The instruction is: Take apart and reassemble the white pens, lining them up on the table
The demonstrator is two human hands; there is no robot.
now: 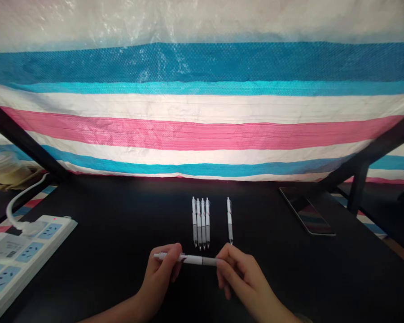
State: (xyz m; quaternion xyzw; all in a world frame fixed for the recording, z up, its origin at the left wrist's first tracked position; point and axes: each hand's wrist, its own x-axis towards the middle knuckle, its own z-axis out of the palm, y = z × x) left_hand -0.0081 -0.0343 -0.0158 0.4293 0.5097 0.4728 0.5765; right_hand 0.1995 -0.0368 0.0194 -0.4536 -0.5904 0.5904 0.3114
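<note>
A white pen lies level between both hands, low over the black table. My left hand grips its left part, the end poking out past my fingers. My right hand pinches its right, grey end. Just beyond, several white pens lie side by side in a tight row, pointing away from me. To the right of that row lies a single white pen, set apart from it.
A white power strip with a white plug and cable sits at the table's left edge. A dark phone lies flat at the right. A striped blue, pink and white tarp hangs behind, crossed by black frame bars.
</note>
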